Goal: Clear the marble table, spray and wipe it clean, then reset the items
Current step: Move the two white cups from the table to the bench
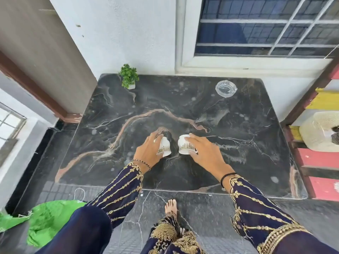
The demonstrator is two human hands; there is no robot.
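Two cups gripped on veined marble

Left hand fingers wrap one glossy white gilt-banded cup, right hand the other cup, mid-table; glass ashtray behind.

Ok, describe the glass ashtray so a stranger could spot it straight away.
Start at the dark marble table under the barred window. Look to its far right corner, nearest the window: the glass ashtray sits there alone. It is the only clear, round piece; the cups in the hands are white and gold, and the small plant is green.
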